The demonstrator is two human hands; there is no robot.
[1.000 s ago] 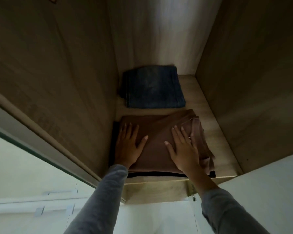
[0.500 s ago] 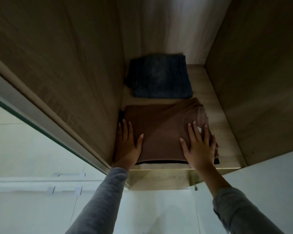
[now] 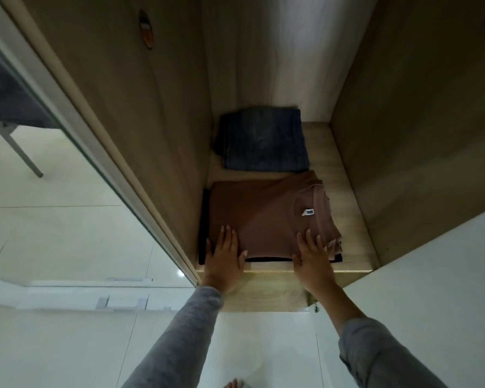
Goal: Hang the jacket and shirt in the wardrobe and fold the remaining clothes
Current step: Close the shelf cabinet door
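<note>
On the wardrobe shelf (image 3: 347, 208), near its front edge, the folded brown T-shirt (image 3: 266, 217) lies atop a black garment (image 3: 266, 259), with the left hand (image 3: 224, 253) and right hand (image 3: 314, 259) pressing flat, fingers straight, on its front corners; soft, light and floppy, it is probably best lifted from underneath both corners
</note>
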